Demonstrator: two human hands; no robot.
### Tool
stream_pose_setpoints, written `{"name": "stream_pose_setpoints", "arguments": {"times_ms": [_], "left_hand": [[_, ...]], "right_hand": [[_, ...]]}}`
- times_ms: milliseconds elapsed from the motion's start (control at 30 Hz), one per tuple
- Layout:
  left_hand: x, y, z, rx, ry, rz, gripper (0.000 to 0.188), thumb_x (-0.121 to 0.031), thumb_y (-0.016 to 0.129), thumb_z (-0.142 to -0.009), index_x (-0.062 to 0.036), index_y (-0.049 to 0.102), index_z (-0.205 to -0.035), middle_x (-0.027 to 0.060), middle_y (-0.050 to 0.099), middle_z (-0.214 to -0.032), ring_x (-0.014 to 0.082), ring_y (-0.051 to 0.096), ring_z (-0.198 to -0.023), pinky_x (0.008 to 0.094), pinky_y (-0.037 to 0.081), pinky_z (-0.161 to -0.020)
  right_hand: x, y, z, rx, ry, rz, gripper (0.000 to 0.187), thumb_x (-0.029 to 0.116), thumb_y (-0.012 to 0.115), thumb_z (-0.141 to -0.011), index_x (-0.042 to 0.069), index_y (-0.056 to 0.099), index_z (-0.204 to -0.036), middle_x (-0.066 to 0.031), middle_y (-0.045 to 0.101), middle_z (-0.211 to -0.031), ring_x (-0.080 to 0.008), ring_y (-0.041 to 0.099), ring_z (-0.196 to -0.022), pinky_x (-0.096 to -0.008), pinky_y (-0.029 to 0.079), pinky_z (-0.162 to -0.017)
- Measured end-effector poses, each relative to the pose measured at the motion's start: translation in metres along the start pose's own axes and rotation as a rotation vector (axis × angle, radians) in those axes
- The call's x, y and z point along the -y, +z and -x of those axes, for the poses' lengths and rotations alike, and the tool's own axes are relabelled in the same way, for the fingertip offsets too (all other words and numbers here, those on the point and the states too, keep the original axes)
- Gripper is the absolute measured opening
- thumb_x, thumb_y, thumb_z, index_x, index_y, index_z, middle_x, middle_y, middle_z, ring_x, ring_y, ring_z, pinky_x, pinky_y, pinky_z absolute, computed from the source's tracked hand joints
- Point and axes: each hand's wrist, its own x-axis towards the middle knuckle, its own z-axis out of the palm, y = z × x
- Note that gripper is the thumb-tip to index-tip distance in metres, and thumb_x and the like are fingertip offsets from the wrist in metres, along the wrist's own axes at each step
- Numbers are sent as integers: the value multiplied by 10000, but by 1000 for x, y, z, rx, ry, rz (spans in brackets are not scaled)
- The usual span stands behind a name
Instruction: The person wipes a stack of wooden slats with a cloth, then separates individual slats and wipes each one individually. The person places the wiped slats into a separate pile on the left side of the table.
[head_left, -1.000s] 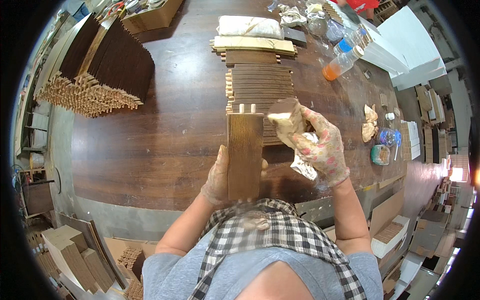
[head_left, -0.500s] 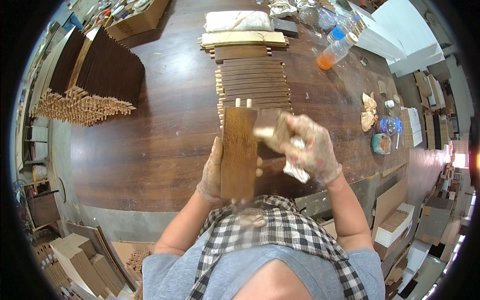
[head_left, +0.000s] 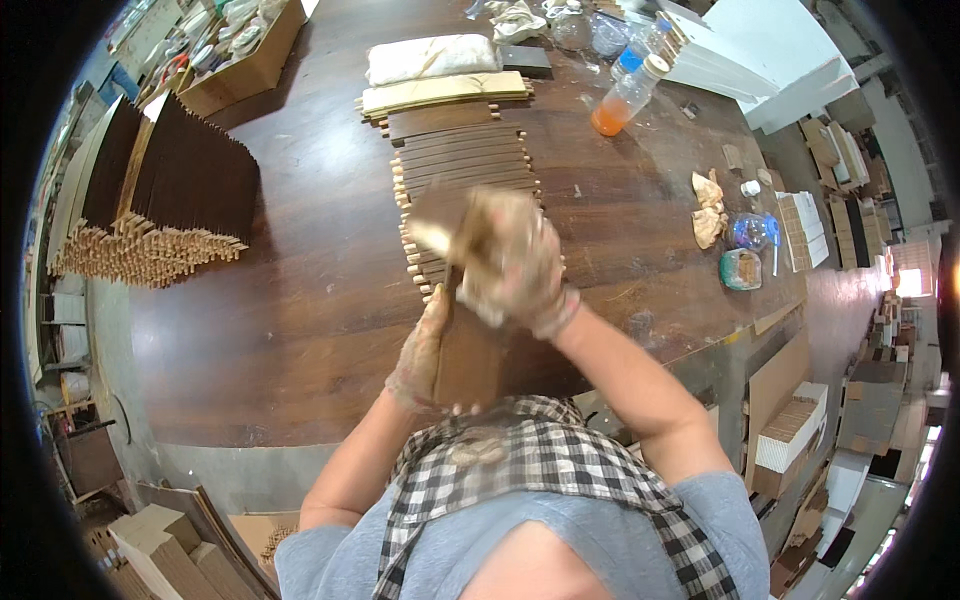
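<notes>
My left hand (head_left: 416,362), in a patterned work glove, grips a brown wooden board (head_left: 472,362) by its left edge, upright in front of my apron. My gloved right hand (head_left: 515,262), smeared by motion, is closed on a small dark block with a pale edge (head_left: 438,222). Block and hand pass over the board's upper end and hide it; whether they touch it I cannot tell. Just beyond lies a row of similar brown boards (head_left: 465,155) with light dowels sticking out at their ends.
A tall stack of dowelled boards (head_left: 200,190) stands on the table at left, near a cardboard box of supplies (head_left: 245,85). Beyond the row lie pale boards (head_left: 440,94) and a white wrapped bundle (head_left: 432,58). Bottles (head_left: 628,98), crumpled scraps (head_left: 708,212) and a jar (head_left: 741,268) stand at right.
My right hand has swung left with the block, from beside the board to over its upper end. The view has shifted slightly; my left hand keeps its hold.
</notes>
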Motion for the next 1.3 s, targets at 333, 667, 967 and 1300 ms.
{"name": "stream_pose_setpoints", "arguments": {"times_ms": [333, 667, 967, 1300], "left_hand": [[-5, 2, -2, 33, 37, 312, 748, -692, 453, -960, -58, 540, -1349, 195, 673, -1106, 313, 692, -946, 489, 599, -820], [-100, 37, 25, -452, 551, -531, 597, -508, 496, -1003, -60, 497, -1398, 158, 605, -1166, 251, 647, -952, 383, 590, -798], [-327, 79, 82, -1490, 1285, -2453, 519, -331, 703, -910, -191, 557, -1388, 171, 586, -1220, 384, 621, -1007, 510, 532, -808], [-380, 30, 77, -1904, 423, -2758, 439, -353, 643, -930, -278, 591, -1360, 54, 629, -1173, 304, 619, -1079, 481, 534, -843]], "right_hand": [[8, -24, -30, 32, 198, -238, 658, 319, 752, -865, 15, 443, -1360, -171, 596, -1198, -260, 626, -1055, -377, 561, -847], [55, -29, 21, 77, 457, -794, 629, 286, 804, -848, -2, 493, -1313, -121, 589, -1194, -242, 638, -1039, -372, 558, -891], [21, -38, 60, 4, 673, -665, 597, 115, 746, -897, 0, 431, -1391, -114, 553, -1273, -199, 588, -1129, -338, 505, -950], [-1, -41, 59, -25, 645, -596, 595, 191, 752, -899, -6, 462, -1380, -132, 606, -1230, -226, 624, -1098, -353, 520, -939]]}}
